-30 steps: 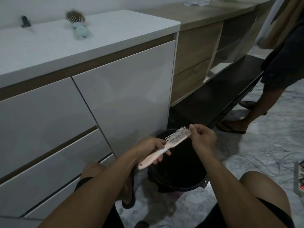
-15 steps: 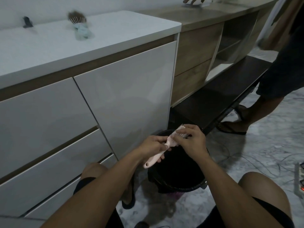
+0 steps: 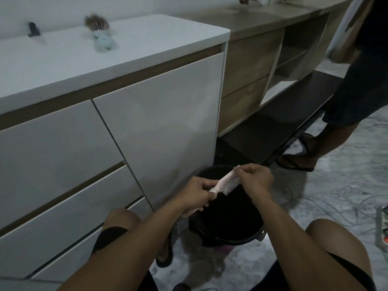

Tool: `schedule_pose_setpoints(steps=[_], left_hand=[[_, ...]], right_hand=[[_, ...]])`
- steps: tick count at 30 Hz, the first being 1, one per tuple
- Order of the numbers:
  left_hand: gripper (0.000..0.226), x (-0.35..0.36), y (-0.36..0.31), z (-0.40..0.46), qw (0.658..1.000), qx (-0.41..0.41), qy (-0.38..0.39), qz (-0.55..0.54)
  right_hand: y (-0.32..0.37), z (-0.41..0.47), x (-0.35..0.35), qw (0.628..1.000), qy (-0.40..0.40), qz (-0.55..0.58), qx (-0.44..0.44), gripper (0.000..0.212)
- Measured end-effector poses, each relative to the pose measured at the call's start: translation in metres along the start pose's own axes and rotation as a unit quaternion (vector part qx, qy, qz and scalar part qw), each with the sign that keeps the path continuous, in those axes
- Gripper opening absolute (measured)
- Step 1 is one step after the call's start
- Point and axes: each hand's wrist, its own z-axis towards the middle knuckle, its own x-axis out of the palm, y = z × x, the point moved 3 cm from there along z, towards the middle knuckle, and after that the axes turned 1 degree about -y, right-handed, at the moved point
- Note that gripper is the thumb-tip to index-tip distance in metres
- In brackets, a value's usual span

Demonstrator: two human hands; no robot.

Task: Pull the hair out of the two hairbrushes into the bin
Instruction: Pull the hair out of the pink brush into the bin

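The left hand (image 3: 197, 194) is closed around the handle of the pink brush (image 3: 225, 181), and only the lower end of the handle shows below the fingers. The brush goes up and to the right from this hand, with its bristles turned down and toward the person. The right hand (image 3: 255, 180) is at the far end of the brush head: its fingers are bent and the fingertips are pinched together at the tip of the head and the bristles. I cannot tell if there is hair between the fingertips.

Both hands and the brush are directly above the bin (image 3: 226, 238), which is black and stands on the floor (image 3: 336, 194), near the bottom right corner of the white cabinet (image 3: 159, 114). The brush does not touch the bin. The person's knees are on the left and on the right of the bin.

The second brush (image 3: 98, 28) lies far from the hands, on the top of the cabinet at the far left, with a lump of brown hair in its bristles and a pale green handle pointing toward the near side. A small dark object (image 3: 33, 29) is left of it; it is too blurred to name.

On the right, another person (image 3: 344, 106) stands on the floor beside the wooden shelf (image 3: 262, 66).
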Motion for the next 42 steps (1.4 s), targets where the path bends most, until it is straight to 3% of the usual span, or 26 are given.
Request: schedule_pose_setpoints(steps=[6, 9, 12, 13, 19, 25, 31, 33, 36, 39, 42], left_hand=[[0.049, -0.003, -0.005, -0.001, 1.000, 0.002, 0.004, 0.016], [0.047, -0.003, -0.006, -0.001, 1.000, -0.010, 0.005, 0.013], [0.043, -0.005, -0.009, 0.000, 1.000, -0.016, 0.008, -0.018], [0.042, -0.006, -0.010, 0.000, 0.999, -0.016, 0.013, -0.025], [0.041, -0.003, -0.014, -0.006, 0.999, -0.013, 0.044, -0.018], [0.038, -0.008, -0.022, -0.011, 0.999, -0.016, 0.033, 0.032], [0.033, -0.033, -0.040, -0.018, 0.993, 0.007, -0.013, 0.119], [0.030, -0.045, -0.049, -0.021, 0.989, 0.031, -0.040, 0.140], [0.018, -0.058, -0.065, -0.028, 0.973, 0.072, -0.069, 0.209], [0.016, -0.068, -0.081, -0.036, 0.970, 0.086, -0.072, 0.216], [0.033, -0.081, -0.097, -0.045, 0.963, 0.110, -0.075, 0.234]], right_hand=[[-0.018, 0.010, -0.001, 0.993, -0.053, 0.081, 0.074, 0.018], [-0.019, 0.010, 0.003, 0.996, -0.003, 0.072, 0.052, 0.007], [-0.011, -0.001, 0.010, 0.988, 0.105, 0.099, 0.046, 0.045], [-0.009, -0.003, 0.010, 0.985, 0.109, 0.121, 0.058, 0.049], [-0.011, 0.002, 0.001, 0.976, 0.039, 0.177, 0.121, 0.004], [-0.028, 0.011, -0.006, 0.981, -0.076, 0.094, 0.152, 0.023], [-0.006, 0.008, -0.014, 0.990, -0.009, -0.042, 0.133, 0.011], [0.002, 0.010, -0.011, 0.995, 0.003, -0.028, 0.098, 0.017], [0.026, 0.006, 0.002, 0.989, 0.101, 0.087, 0.068, 0.036], [0.056, -0.007, 0.015, 0.945, 0.209, 0.225, 0.115, 0.042], [0.088, -0.012, 0.013, 0.932, 0.209, 0.286, 0.076, 0.044]])
